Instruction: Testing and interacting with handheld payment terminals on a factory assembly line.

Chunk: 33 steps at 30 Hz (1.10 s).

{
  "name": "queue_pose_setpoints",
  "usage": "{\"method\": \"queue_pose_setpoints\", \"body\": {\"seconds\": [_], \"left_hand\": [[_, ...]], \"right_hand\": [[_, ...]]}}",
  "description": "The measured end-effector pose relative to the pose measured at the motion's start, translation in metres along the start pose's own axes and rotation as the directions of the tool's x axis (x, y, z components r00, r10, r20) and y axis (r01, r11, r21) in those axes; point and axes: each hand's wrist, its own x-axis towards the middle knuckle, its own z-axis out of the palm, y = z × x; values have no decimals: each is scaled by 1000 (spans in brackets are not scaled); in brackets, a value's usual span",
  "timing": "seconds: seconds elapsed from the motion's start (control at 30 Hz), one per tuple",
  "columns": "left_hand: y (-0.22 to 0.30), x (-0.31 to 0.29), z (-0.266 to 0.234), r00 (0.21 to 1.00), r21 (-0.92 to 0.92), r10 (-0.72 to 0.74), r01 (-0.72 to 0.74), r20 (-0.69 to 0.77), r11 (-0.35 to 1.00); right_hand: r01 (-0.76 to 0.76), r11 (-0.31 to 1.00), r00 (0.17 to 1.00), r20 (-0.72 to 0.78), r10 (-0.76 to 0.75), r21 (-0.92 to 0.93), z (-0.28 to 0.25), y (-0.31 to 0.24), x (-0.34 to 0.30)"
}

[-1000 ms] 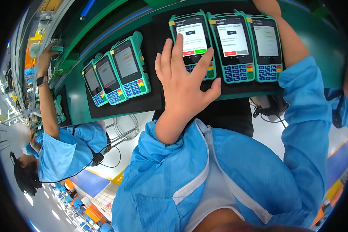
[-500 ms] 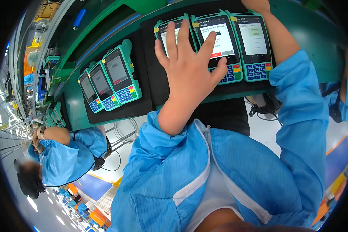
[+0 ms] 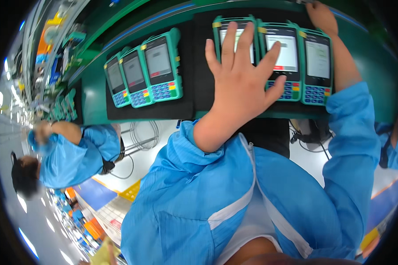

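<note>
Three teal handheld payment terminals stand side by side in front of me, screens lit. My left hand [image 3: 242,79] is open with fingers spread, over the left terminal [image 3: 217,32] and hiding much of it. Its index finger and thumb overlap the left side of the middle terminal [image 3: 288,53]; whether they touch cannot be told. The right terminal [image 3: 317,62] lies beside my right forearm. Beyond it, at the table's far side, my right hand [image 3: 322,18] has curled fingers at a small greyish thing, cut off by the frame's upper edge.
Another three payment terminals [image 3: 161,64] lie to the left on a black mat [image 3: 185,99], with dimmer screens. The green table edge [image 3: 93,121] runs below them. A co-worker in blue [image 3: 73,159] sits at far left. Cables [image 3: 146,137] hang below the table.
The view has shifted, so the terminals appear further right and higher. My left hand stays spread over the left terminals. My right hand, largely cut off before, now shows at the far edge.
</note>
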Motion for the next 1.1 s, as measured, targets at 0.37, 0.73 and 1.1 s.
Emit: {"method": "queue_pose_setpoints", "body": {"seconds": [0.37,0.73,1.1], "left_hand": [[-101,-66,-57,964,138,-203,227,-169,964],[-132,-86,-66,956,175,-252,277,-153,945],[-129,-60,-54,930,239,-325,359,-171,902]], "right_hand": [[39,995,978,210,-19,-92,22,44,35],[-3,995,979,204,23,-101,23,52,41],[30,996,986,167,-17,-80,25,52,37]]}}
